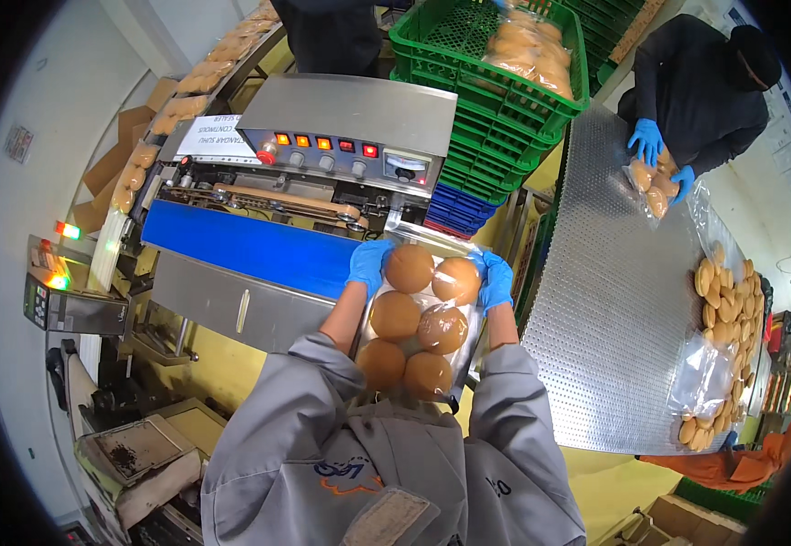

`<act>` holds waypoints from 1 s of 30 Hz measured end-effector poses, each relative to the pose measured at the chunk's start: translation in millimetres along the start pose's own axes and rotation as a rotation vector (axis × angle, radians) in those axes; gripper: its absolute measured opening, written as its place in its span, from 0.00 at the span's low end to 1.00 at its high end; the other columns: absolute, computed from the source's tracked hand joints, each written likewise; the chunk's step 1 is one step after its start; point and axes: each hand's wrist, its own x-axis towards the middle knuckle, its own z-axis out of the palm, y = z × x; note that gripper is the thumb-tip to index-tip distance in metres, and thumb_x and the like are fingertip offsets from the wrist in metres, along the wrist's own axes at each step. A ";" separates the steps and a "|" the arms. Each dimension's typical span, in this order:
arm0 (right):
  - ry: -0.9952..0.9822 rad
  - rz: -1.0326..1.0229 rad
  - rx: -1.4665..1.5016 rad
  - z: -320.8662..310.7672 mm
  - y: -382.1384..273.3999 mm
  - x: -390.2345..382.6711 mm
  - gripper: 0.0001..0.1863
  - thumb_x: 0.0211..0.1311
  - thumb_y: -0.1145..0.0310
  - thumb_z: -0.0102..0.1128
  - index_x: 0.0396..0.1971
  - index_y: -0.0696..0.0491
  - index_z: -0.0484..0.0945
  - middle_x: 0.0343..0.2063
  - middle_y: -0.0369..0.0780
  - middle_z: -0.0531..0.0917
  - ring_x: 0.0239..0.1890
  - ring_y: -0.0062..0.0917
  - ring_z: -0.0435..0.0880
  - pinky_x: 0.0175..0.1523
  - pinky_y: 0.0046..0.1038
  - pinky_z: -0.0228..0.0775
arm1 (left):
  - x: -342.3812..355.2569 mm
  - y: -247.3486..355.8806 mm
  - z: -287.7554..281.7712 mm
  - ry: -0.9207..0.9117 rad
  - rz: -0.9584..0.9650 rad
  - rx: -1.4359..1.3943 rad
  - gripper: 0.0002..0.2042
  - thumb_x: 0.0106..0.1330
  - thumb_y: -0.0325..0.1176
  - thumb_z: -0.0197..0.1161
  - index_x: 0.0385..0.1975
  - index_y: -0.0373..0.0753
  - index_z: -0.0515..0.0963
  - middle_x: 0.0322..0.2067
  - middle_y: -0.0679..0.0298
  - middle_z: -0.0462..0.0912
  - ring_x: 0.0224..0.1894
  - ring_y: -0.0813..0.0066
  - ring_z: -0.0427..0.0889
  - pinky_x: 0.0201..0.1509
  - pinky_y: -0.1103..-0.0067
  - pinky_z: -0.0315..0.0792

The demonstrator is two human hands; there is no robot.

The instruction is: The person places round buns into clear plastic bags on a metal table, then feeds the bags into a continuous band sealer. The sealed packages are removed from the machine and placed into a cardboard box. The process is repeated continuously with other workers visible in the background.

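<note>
A clear plastic bag of round brown buns (pixel 419 328) lies in front of me, its buns in two columns. My left hand (pixel 370 265), in a blue glove, is closed on the bag's far left corner. At the far right corner my right hand (pixel 494 279), also gloved in blue, grips the plastic. Beneath the bag is a metal surface, mostly covered by it. Just left of the bag, the blue conveyor belt (pixel 241 247) runs along a band sealing machine (pixel 345 118) with lit buttons and knobs.
Green crates (pixel 486 118) stand stacked beyond the machine, with bagged buns (pixel 532 50) in the top one. At right is a dimpled metal table (pixel 609 300) with loose buns (pixel 727 300); a co-worker (pixel 700 91) there holds a bag of buns (pixel 654 187). Bagged buns line a far-left conveyor (pixel 181 107).
</note>
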 end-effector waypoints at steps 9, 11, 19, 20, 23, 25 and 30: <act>0.042 -0.093 0.013 46.3 13.4 -24.3 0.05 0.59 0.80 0.51 0.27 0.58 0.77 0.25 0.40 0.80 0.26 0.29 0.81 0.34 0.30 0.79 | 1.6 27.3 -35.5 0.187 -0.065 0.327 0.09 0.58 0.34 0.57 0.24 0.38 0.81 0.25 0.57 0.82 0.28 0.66 0.79 0.33 0.71 0.71; -0.032 -0.066 0.033 47.9 22.4 -14.3 0.04 0.59 0.77 0.53 0.27 0.59 0.77 0.27 0.43 0.82 0.27 0.32 0.83 0.34 0.32 0.80 | 7.6 24.4 -44.2 0.219 -0.099 0.163 0.08 0.59 0.32 0.56 0.24 0.37 0.80 0.23 0.60 0.80 0.25 0.71 0.76 0.31 0.74 0.70; -0.095 -0.020 0.034 85.1 56.8 -0.4 0.05 0.60 0.76 0.51 0.30 0.59 0.76 0.26 0.46 0.82 0.27 0.33 0.84 0.35 0.33 0.81 | 21.6 -2.7 -101.5 0.257 0.006 0.256 0.06 0.58 0.27 0.55 0.25 0.35 0.80 0.24 0.63 0.81 0.25 0.76 0.76 0.30 0.77 0.70; -0.098 -0.004 0.045 95.1 59.0 -5.2 0.05 0.59 0.76 0.51 0.28 0.59 0.76 0.26 0.44 0.82 0.27 0.31 0.83 0.34 0.32 0.80 | 21.7 -7.3 -109.3 0.277 -0.034 0.192 0.06 0.58 0.27 0.55 0.25 0.35 0.80 0.24 0.63 0.81 0.25 0.76 0.76 0.30 0.77 0.70; -0.079 -0.014 0.031 116.2 54.6 -17.0 0.05 0.57 0.78 0.53 0.26 0.59 0.78 0.26 0.40 0.80 0.28 0.28 0.81 0.33 0.29 0.77 | 32.8 -8.9 -122.6 0.272 -0.065 0.017 0.09 0.59 0.31 0.55 0.22 0.35 0.79 0.23 0.58 0.81 0.27 0.69 0.77 0.32 0.72 0.69; -0.097 -0.034 -0.095 131.6 59.9 -21.7 0.05 0.57 0.77 0.53 0.27 0.59 0.78 0.26 0.39 0.81 0.28 0.28 0.81 0.33 0.28 0.75 | 32.8 -12.7 -140.9 0.270 -0.054 0.024 0.09 0.59 0.32 0.55 0.22 0.35 0.79 0.24 0.58 0.81 0.27 0.68 0.77 0.33 0.71 0.69; 0.000 -0.251 -0.700 152.3 84.8 -14.8 0.05 0.57 0.74 0.55 0.29 0.59 0.79 0.26 0.38 0.81 0.27 0.24 0.80 0.30 0.25 0.71 | 44.7 -16.7 -179.5 0.223 0.063 0.187 0.09 0.60 0.32 0.55 0.23 0.36 0.79 0.23 0.60 0.80 0.26 0.70 0.76 0.33 0.73 0.69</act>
